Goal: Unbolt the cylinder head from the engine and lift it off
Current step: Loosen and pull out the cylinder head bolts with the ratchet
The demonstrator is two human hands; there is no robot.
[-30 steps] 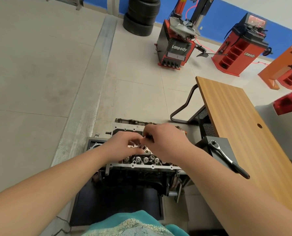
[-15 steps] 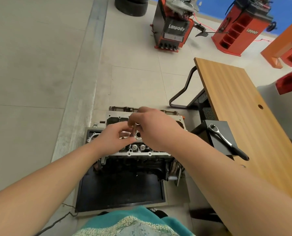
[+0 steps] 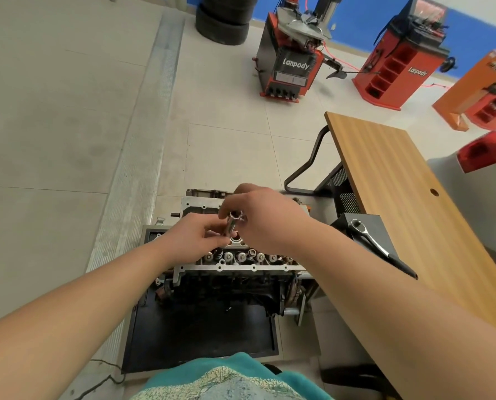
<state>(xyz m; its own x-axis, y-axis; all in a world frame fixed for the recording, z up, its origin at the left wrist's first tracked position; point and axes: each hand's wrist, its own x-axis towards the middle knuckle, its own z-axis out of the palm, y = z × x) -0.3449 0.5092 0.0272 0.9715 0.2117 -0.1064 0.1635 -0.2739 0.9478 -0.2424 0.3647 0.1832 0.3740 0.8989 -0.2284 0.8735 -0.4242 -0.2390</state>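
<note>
Both hands are meeting over the cylinder head (image 3: 235, 262), sitting on the engine (image 3: 229, 287) in a black tray (image 3: 200, 336), the left hand (image 3: 196, 236) and right hand (image 3: 265, 217) both pinching an upright metal socket (image 3: 233, 225).

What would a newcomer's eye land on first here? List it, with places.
Front and centre, the left hand and right hand pinch a metal socket piece over the cylinder head. A ratchet wrench lies on a dark box by the wooden table. Red tyre machines line the blue far wall.
</note>
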